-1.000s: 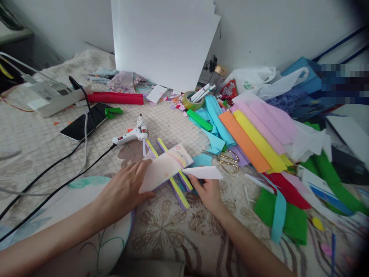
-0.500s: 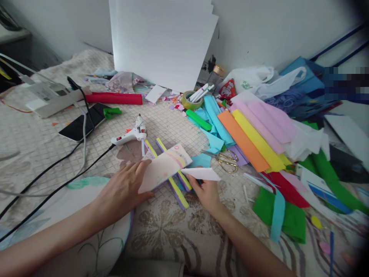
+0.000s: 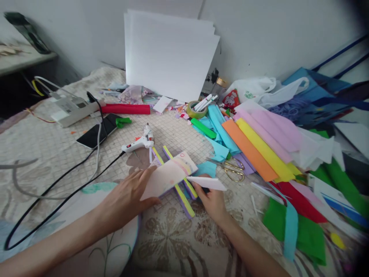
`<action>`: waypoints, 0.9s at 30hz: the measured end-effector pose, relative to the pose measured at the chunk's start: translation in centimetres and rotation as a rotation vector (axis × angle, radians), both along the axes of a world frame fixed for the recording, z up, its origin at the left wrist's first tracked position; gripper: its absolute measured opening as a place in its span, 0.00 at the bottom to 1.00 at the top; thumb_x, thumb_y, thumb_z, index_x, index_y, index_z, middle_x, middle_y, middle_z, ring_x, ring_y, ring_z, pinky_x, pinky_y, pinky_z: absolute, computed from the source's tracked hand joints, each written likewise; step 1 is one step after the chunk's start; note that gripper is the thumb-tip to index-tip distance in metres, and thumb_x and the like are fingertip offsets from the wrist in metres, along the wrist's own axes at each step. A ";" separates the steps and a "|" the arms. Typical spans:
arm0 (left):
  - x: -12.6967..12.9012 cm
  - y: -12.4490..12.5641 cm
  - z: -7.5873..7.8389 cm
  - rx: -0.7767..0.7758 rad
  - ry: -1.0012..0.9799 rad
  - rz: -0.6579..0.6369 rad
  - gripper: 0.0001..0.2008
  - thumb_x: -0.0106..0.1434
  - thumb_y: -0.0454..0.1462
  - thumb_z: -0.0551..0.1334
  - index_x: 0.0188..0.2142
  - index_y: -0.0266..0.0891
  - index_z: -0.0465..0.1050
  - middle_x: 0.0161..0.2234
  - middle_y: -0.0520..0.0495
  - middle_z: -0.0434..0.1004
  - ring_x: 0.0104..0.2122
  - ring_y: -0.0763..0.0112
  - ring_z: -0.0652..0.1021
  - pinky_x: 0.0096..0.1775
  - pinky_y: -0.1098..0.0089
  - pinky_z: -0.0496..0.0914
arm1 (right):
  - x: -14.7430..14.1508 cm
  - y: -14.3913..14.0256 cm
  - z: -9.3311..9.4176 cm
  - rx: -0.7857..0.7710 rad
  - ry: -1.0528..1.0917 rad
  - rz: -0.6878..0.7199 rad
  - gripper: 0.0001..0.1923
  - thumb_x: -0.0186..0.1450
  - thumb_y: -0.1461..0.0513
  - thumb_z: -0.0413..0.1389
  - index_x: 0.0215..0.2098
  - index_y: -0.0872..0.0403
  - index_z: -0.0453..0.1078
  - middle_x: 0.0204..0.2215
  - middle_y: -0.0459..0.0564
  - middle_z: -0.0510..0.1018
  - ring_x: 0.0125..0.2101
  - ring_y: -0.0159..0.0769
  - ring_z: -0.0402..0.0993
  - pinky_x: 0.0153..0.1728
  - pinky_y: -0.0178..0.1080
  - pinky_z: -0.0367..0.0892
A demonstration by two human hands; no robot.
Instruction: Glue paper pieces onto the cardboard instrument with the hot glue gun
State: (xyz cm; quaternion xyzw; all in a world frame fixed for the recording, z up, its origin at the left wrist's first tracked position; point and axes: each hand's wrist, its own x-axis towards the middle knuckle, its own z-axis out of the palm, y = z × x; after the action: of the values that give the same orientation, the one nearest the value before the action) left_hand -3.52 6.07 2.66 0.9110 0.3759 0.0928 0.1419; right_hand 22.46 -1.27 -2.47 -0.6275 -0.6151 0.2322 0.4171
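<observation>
My left hand (image 3: 134, 191) grips the near-left end of a pale card strip (image 3: 170, 175) with faint pastel drawing, thumb below and fingers over its top edge. The strip lies across two yellow-and-purple foam sticks (image 3: 184, 200). A narrow white folded piece (image 3: 209, 182) is pinched in my right hand (image 3: 210, 199), its pointed left end close to the strip's right edge; some of my right fingers are hidden beneath it. Beyond the sticks lies a white glue gun (image 3: 141, 141). A large round white sheet (image 3: 115, 238) with green drawn lines lies under my left forearm.
Gold-handled scissors (image 3: 234, 169) lie right of my hands, beside crepe paper in orange (image 3: 249, 150), yellow and pink. Cables run from a power strip (image 3: 72, 109) past a phone (image 3: 99, 130) at left. White boards (image 3: 170, 54) lean on the wall.
The camera view has shifted, so everything sits slightly lower and further right. Both hands keep the same hold, with the white piece still beside the card strip.
</observation>
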 end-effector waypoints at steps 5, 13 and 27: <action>-1.7 4.3 1.5 0.199 0.008 0.217 0.14 0.67 0.43 0.52 0.49 0.40 0.61 0.45 0.41 0.72 0.43 0.58 0.75 0.43 0.60 0.69 | 0.0 0.0 -0.1 -0.009 0.007 -0.005 0.08 0.66 0.60 0.52 0.39 0.53 0.71 0.32 0.48 0.78 0.34 0.36 0.74 0.36 0.36 0.68; -1.9 10.6 0.8 0.004 0.166 0.476 0.19 0.59 0.47 0.58 0.45 0.37 0.63 0.44 0.38 0.72 0.43 0.52 0.75 0.39 0.60 0.67 | -0.2 -0.1 0.1 0.015 -0.019 -0.015 0.08 0.66 0.60 0.51 0.37 0.53 0.71 0.29 0.48 0.77 0.32 0.36 0.74 0.34 0.35 0.68; -3.0 10.5 -0.2 0.124 0.156 0.434 0.12 0.62 0.45 0.56 0.39 0.38 0.64 0.41 0.43 0.70 0.37 0.61 0.75 0.35 0.67 0.65 | -0.3 -0.1 0.1 0.019 -0.019 -0.013 0.08 0.66 0.60 0.51 0.37 0.53 0.71 0.30 0.48 0.78 0.31 0.36 0.74 0.32 0.34 0.69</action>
State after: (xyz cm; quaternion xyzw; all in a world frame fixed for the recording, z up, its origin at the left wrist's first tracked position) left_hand -6.53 16.61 2.44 0.8203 0.5663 0.0735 0.0327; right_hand 22.17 -1.41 -2.34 -0.6295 -0.6172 0.2177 0.4188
